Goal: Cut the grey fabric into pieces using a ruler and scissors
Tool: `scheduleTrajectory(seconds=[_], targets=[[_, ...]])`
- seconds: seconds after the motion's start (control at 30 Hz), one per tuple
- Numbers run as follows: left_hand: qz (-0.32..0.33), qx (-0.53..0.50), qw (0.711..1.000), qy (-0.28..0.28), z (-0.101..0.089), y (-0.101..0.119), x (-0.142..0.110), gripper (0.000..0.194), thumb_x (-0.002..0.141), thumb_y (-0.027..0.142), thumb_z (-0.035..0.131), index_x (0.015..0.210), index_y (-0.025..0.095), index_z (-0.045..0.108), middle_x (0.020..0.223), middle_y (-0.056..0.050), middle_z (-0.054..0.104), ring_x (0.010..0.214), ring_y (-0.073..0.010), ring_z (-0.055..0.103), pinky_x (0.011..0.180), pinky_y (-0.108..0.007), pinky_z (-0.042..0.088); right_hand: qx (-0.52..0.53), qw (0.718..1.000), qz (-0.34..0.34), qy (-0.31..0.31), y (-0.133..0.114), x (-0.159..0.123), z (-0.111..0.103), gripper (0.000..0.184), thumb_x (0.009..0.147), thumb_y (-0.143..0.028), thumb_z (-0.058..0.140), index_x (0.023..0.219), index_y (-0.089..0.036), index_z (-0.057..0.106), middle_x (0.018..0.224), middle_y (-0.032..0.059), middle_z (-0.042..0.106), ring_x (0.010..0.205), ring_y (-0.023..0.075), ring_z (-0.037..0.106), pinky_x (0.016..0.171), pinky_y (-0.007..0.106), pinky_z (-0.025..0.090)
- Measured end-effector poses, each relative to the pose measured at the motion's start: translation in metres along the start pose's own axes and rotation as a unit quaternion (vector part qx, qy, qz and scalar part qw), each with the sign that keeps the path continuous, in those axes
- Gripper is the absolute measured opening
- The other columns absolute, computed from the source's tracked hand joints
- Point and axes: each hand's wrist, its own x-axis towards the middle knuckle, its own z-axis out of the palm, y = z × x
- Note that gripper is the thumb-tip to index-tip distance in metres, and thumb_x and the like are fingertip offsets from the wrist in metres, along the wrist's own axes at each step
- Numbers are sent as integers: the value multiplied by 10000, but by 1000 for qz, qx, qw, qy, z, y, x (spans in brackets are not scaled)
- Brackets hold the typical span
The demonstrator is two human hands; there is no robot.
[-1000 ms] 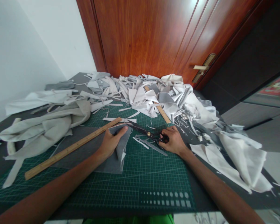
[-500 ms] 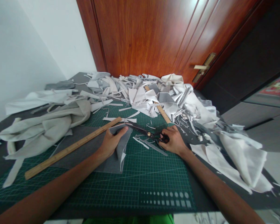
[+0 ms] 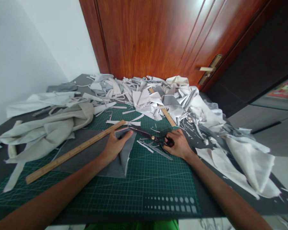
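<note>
The right hand (image 3: 179,145) grips shears (image 3: 153,138) at grey cloth (image 3: 115,169) pressed by the open left hand (image 3: 116,147); seemingly mid-cut, needing the blades (image 3: 140,131) closed.

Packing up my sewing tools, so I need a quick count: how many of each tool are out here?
Wooden rulers: 2
Scissors: 1
Cutting mat: 1
Total: 4

A heap of white fabric scraps (image 3: 156,99) lay below the wooden door (image 3: 146,35), brass lever handle (image 3: 209,69) on its right, white wall (image 3: 38,41) left of it.
</note>
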Motion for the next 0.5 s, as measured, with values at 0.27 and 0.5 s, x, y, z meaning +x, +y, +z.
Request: scheduleTrajectory(seconds=[0.27,0.5], targets=[[61,65,996,-19,-2,8,0,270,691,450,837,843,228,807,942,-56,813,992,-308,734,995,-411,547,0,1000,-12,-25,-4,0,-5,158,710,-274,657,733,-231,508,673,-24,519,688,181,495,813,387,348],[122,91,987,-45,-6,6,3,174,739,394,791,844,256,807,927,-33,806,939,-271,736,971,-389,550,-2,999,-17,-50,-5,1,-10,204,711,-281,648,783,-233,464,744,-1,495,754,206,487,809,391,355]])
